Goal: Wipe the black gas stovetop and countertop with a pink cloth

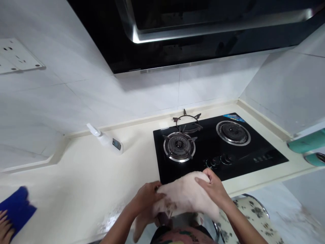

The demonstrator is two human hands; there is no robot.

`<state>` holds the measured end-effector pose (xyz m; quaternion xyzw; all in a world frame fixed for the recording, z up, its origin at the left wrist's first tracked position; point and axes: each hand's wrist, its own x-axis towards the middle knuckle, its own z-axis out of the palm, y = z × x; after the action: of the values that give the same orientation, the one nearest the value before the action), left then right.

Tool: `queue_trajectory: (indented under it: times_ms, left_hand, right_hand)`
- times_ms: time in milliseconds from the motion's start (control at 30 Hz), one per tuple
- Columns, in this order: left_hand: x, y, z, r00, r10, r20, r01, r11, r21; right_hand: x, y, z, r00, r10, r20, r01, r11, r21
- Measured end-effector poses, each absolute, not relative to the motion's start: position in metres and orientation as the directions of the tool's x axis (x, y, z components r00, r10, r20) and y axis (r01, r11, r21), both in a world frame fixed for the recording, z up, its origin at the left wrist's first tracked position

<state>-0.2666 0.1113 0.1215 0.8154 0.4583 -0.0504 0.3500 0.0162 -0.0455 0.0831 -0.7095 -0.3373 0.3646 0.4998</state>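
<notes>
Both your hands are closed on the pale cloth [186, 195]: left hand [146, 200] pinches its 9 o'clock edge, right hand [213, 188] clamps the 1 o'clock corner from above. The cloth is bunched in the air over the front lip of the bench [83, 183], just short of the black hob [228, 152], not touching the glass.

My read on doing this well:
- Brown stains [169, 205] sit on the cloth at 7 o'clock. Fold that patch inward so a clean face points out.
- Flatten the bunch into a pad; a loose tail hangs below your left hand and would drag.
- The knobs [219, 160] are the nearest hob part, at 12 o'clock from your right hand. Go around them lightly so none turns.
- The left burner carries its pan support [179, 145]; a loose one [188, 121] lies behind it. Both could snag fabric.

The spray bottle [106, 140] lies on its side at 10 o'clock, well apart. At 8 o'clock another person's hand [5, 227] rests on a blue cloth [16, 208]; stay clear of it.
</notes>
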Motion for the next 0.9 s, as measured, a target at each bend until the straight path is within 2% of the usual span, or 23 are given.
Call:
queue_trajectory:
  times_ms: [100,167,200,267,367,400,500,633,733,900]
  left_hand:
    - [-0.259,0.126,0.091,0.479,0.852,-0.211,0.776,-0.298,0.557]
    - [-0.264,0.131,0.069,0.41,0.908,-0.09,0.789,-0.304,0.534]
    - [-0.27,0.131,0.058,0.39,0.92,-0.027,0.784,-0.316,0.534]
    - [-0.286,0.13,0.038,0.371,0.924,0.094,0.751,-0.359,0.554]
    - [-0.31,0.127,0.017,0.376,0.904,0.203,0.677,-0.418,0.606]
    - [-0.315,0.128,0.013,0.378,0.899,0.223,0.654,-0.429,0.623]
    - [-0.318,0.129,0.006,0.387,0.887,0.25,0.61,-0.45,0.653]
    - [-0.31,0.13,-0.001,0.429,0.862,0.271,0.598,-0.496,0.629]
    - [-0.298,0.132,-0.012,0.484,0.819,0.308,0.58,-0.563,0.588]
    - [-0.26,0.141,-0.031,0.533,0.764,0.363,0.574,-0.642,0.508]
  right_hand:
    - [0.026,-0.036,0.047,0.744,0.662,0.084,0.41,-0.353,-0.841]
    - [0.018,-0.029,0.027,0.741,0.631,0.232,0.57,-0.406,-0.715]
    - [0.008,-0.024,0.02,0.71,0.66,0.246,0.622,-0.423,-0.659]
    - [-0.023,-0.009,0.014,0.621,0.773,0.132,0.676,-0.443,-0.589]
    - [-0.081,0.021,0.017,0.435,0.879,-0.196,0.722,-0.47,-0.508]
    - [-0.097,0.03,0.02,0.368,0.904,-0.218,0.747,-0.427,-0.509]
    - [-0.118,0.043,0.025,0.196,0.971,-0.136,0.8,-0.238,-0.551]
    - [-0.094,0.019,0.014,0.151,0.988,-0.034,0.818,-0.145,-0.556]
    - [-0.054,-0.012,-0.007,0.227,0.974,0.014,0.833,-0.187,-0.52]
    - [0.026,-0.061,-0.039,0.442,0.889,0.119,0.836,-0.36,-0.415]
